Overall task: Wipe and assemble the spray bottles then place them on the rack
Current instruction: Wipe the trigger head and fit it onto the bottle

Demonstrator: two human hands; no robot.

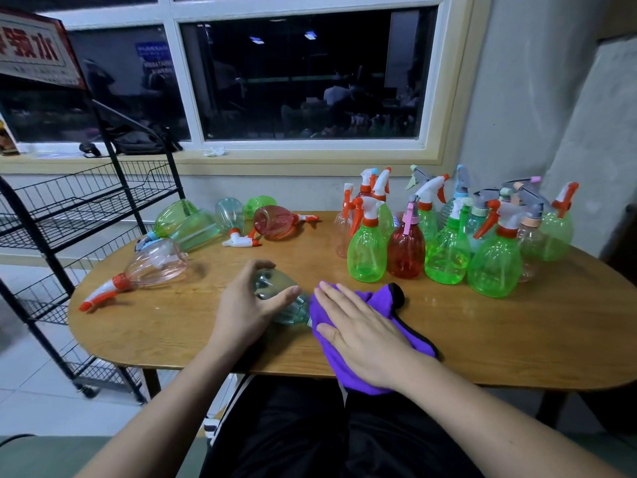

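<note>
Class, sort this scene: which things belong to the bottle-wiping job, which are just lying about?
Job: pale blue bottle in the left hand; purple cloth under the right hand; loose spray head; standing spray bottles; wire rack.
Lying about: black bag and white scrap on the windowsill; red-lettered sign.

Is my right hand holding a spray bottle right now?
No, the right hand lies flat on the purple cloth, while the left hand grips the clear bottle.

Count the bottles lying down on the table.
7: one in the left hand, a pink one near the left edge, two green behind it, then clear, green and red farther back. More could hide behind the standing ones.
</note>
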